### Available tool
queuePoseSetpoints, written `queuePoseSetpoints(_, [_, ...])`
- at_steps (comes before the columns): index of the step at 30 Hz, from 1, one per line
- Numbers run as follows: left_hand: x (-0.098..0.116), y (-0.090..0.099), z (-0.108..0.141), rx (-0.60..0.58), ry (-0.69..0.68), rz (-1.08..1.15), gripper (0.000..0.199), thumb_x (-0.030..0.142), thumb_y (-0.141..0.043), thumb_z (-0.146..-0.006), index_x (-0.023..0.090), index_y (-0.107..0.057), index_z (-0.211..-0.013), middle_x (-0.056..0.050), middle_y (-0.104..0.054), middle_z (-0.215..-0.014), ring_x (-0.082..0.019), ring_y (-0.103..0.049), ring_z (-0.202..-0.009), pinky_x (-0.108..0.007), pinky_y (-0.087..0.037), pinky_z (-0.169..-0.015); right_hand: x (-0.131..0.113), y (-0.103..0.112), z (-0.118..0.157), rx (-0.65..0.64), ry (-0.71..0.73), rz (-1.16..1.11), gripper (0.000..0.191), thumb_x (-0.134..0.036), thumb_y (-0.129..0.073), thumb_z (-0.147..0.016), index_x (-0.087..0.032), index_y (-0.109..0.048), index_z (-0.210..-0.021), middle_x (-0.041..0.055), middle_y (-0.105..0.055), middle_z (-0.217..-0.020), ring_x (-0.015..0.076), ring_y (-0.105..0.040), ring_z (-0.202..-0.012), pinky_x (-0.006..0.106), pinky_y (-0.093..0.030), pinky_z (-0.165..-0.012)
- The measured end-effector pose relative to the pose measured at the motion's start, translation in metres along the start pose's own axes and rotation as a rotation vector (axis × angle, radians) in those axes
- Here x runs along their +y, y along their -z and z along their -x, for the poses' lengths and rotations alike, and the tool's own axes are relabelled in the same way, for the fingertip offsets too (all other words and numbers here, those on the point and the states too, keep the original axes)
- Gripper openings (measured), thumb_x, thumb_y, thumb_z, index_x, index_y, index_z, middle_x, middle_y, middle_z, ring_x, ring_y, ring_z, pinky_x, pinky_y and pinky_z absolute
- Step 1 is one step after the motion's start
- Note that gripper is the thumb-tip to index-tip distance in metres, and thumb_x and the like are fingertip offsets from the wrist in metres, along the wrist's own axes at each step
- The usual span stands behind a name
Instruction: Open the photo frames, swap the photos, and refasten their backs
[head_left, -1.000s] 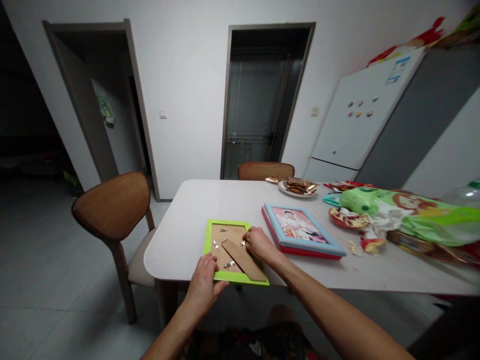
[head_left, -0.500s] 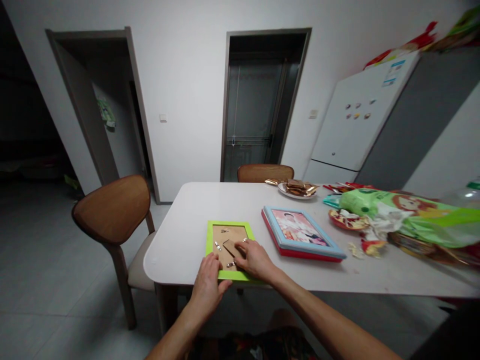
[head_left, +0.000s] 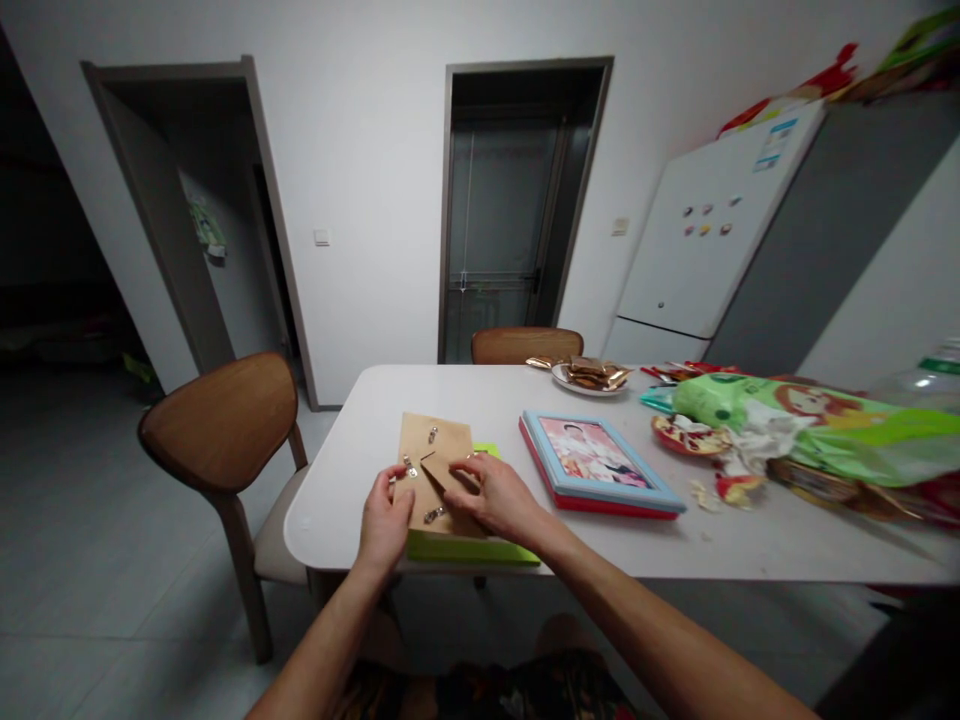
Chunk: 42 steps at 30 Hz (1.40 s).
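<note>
A brown backing board (head_left: 442,440) with metal clips and a stand flap is raised above the green frame (head_left: 472,550), which lies at the table's near edge. My left hand (head_left: 386,520) grips the board's left edge between thumb and fingers. On the other side, my right hand (head_left: 499,500) holds the board by its stand flap and right part; some of its fingertips are hidden. To the right lies a stack of frames (head_left: 600,465), a light blue one with a picture on top and red below.
The white table (head_left: 337,480) also bears a plate of gold packets (head_left: 592,378), fruit peel (head_left: 690,437), crumpled tissue and a green plastic bag (head_left: 847,420) at right. Wooden chairs (head_left: 225,425) stand left and behind.
The backing board has come up out of the green frame and shifted left, with both hands on it. My left hand has moved from the frame's lower left corner to the board's edge.
</note>
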<state>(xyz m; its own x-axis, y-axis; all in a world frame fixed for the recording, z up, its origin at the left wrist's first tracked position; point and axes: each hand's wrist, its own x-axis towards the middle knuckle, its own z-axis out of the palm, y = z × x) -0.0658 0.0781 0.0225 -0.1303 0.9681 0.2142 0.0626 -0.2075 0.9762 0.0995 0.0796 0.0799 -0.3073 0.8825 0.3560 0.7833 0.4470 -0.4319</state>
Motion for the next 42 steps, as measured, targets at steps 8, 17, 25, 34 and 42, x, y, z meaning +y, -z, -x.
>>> queuePoseSetpoints(8, [-0.017, 0.073, -0.008, 0.181, 0.134, -0.051, 0.031, 0.020, -0.046, -0.068, 0.017, -0.042, -0.098, 0.000, -0.061, -0.069, -0.012, -0.059, -0.055, -0.022, -0.046, -0.052, 0.064, -0.023, 0.020, 0.026, -0.284, 0.199, 0.040, -0.027, -0.046, -0.074, -0.010, -0.054, -0.108, 0.0141, -0.058, -0.097, 0.0210, -0.054, -0.088, 0.029, -0.037, -0.078])
queuePoseSetpoints(17, [-0.035, 0.104, -0.018, 0.209, 0.120, -0.449, 0.027, 0.023, -0.050, -0.066, 0.018, -0.049, -0.092, -0.002, -0.062, -0.071, -0.019, -0.060, -0.068, -0.030, -0.046, -0.064, 0.084, -0.036, 0.017, -0.024, -0.413, 0.241, 0.046, -0.019, -0.048, -0.066, -0.005, -0.050, -0.110, 0.0178, -0.061, -0.094, 0.0239, -0.056, -0.086, 0.029, -0.039, -0.073])
queuePoseSetpoints(25, [-0.015, 0.069, -0.002, 0.171, -0.134, -0.658, 0.033, 0.016, -0.051, -0.065, 0.014, -0.051, -0.098, -0.014, -0.052, -0.111, -0.028, -0.042, -0.111, -0.045, -0.028, -0.095, 0.068, -0.019, 0.018, 0.049, -0.693, -0.753, 0.069, -0.012, -0.038, -0.064, -0.013, -0.021, -0.130, 0.0052, -0.062, -0.072, 0.0140, -0.056, -0.052, 0.025, -0.041, -0.051])
queuePoseSetpoints(34, [0.020, -0.052, 0.031, -0.176, -0.553, -0.595, 0.042, 0.018, -0.054, -0.070, 0.016, -0.044, -0.111, -0.012, -0.048, -0.117, -0.023, -0.042, -0.110, -0.041, -0.035, -0.093, 0.029, 0.005, 0.012, 0.077, -0.563, -1.181, 0.082, -0.010, -0.050, -0.061, -0.017, -0.011, -0.133, -0.0041, -0.053, -0.056, 0.0095, -0.048, -0.043, 0.022, -0.040, -0.046])
queuePoseSetpoints(42, [0.040, -0.010, 0.010, 0.143, -0.497, -0.557, 0.037, 0.009, -0.041, -0.071, 0.017, -0.047, -0.107, -0.004, -0.055, -0.081, -0.015, -0.055, -0.074, -0.028, -0.046, -0.070, 0.052, -0.002, 0.011, 0.128, -0.557, -0.896, 0.075, -0.018, -0.055, -0.062, -0.012, -0.023, -0.130, -0.0047, -0.051, -0.056, 0.0103, -0.052, -0.048, 0.020, -0.039, -0.047])
